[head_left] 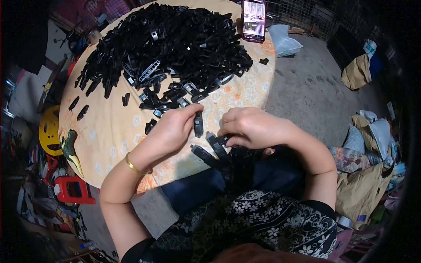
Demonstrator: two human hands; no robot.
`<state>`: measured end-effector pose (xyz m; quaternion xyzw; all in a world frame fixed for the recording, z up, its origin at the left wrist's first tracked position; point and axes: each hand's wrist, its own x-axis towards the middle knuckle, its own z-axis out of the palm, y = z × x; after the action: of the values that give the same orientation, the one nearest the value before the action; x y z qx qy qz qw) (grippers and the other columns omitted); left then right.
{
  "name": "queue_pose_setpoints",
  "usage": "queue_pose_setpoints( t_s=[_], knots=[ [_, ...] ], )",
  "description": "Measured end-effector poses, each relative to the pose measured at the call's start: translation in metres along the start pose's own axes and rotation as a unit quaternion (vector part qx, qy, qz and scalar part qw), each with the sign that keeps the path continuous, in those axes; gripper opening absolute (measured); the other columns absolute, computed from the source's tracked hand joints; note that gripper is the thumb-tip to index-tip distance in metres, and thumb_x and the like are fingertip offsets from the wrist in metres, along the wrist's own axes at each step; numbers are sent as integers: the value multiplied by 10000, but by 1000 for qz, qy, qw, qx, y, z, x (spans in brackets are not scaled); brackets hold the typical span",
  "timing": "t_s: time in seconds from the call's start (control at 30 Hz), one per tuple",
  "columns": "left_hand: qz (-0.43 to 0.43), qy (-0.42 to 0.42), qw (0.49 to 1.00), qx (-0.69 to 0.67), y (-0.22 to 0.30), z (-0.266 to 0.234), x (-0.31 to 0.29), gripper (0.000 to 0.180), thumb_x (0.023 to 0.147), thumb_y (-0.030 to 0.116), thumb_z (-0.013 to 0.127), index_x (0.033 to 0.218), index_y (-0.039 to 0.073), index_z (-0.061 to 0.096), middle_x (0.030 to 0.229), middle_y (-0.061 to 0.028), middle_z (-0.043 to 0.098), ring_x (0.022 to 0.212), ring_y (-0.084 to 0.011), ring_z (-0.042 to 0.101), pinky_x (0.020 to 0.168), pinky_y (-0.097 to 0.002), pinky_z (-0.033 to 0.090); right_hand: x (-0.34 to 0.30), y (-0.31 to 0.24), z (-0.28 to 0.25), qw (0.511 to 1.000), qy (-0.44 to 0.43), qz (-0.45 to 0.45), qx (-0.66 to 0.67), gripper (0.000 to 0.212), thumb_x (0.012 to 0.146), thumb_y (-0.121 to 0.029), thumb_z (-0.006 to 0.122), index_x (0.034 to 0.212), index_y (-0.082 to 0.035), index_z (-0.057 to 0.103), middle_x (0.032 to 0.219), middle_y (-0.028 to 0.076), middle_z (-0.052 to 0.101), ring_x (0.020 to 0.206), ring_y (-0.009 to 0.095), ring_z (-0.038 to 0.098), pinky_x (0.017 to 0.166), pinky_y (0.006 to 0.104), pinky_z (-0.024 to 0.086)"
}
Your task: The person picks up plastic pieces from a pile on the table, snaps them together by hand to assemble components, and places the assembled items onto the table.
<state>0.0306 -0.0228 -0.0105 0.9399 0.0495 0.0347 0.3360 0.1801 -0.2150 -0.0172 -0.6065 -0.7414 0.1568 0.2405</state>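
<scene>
My left hand is closed, thumb and fingers pinching a small, narrow black plastic piece over the near part of the table. To its right, my right hand has its fingers curled in at a dark plastic piece near the table's front edge; its fingertips are partly hidden. Another long black piece lies beside that one, slanting toward my lap. Beyond my hands, a large heap of black plastic pieces covers the far part of the table, with a few silvery or clear bits among them.
A flowered cloth covers the round table. A lit phone stands at the far right edge. On the left edge lies a green and yellow tool. A red stool stands at left; bags lie on the floor at right.
</scene>
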Motion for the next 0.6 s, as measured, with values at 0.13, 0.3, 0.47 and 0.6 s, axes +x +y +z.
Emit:
queue_pose_setpoints(
  t_s=[0.13, 0.3, 0.47, 0.6],
  knots=[
    [70, 29, 996, 45, -3, -2, 0, 287, 812, 9, 667, 1095, 50, 637, 963, -113, 520, 873, -283, 561, 761, -341, 472, 1, 10, -5, 994, 93, 52, -18, 238, 774, -193, 710, 947, -32, 681, 858, 145, 634, 881, 348, 613, 791, 433, 490],
    [103, 96, 986, 86, -3, 14, 2, 187, 745, 121, 747, 894, 41, 668, 896, -124, 569, 861, -310, 563, 762, -388, 472, 9, 8, 7, 981, 175, 38, -67, 229, 757, -144, 725, 942, -20, 671, 820, 124, 605, 828, 321, 604, 723, 408, 493],
    [103, 100, 986, 84, -6, 16, -1, 194, 726, 105, 766, 869, 6, 680, 791, -115, 594, 795, -290, 570, 688, -370, 463, 8, 4, 1, 980, 143, 61, -128, 243, 718, -138, 744, 923, -23, 681, 782, 111, 584, 795, 308, 600, 695, 406, 492],
    [97, 86, 989, 69, -6, 13, -2, 183, 713, 106, 774, 825, -1, 676, 764, -119, 589, 753, -292, 569, 664, -374, 460, 8, 6, 0, 983, 121, 48, -129, 259, 691, -140, 759, 908, -21, 680, 782, 112, 584, 795, 310, 600, 684, 408, 487]
  ],
)
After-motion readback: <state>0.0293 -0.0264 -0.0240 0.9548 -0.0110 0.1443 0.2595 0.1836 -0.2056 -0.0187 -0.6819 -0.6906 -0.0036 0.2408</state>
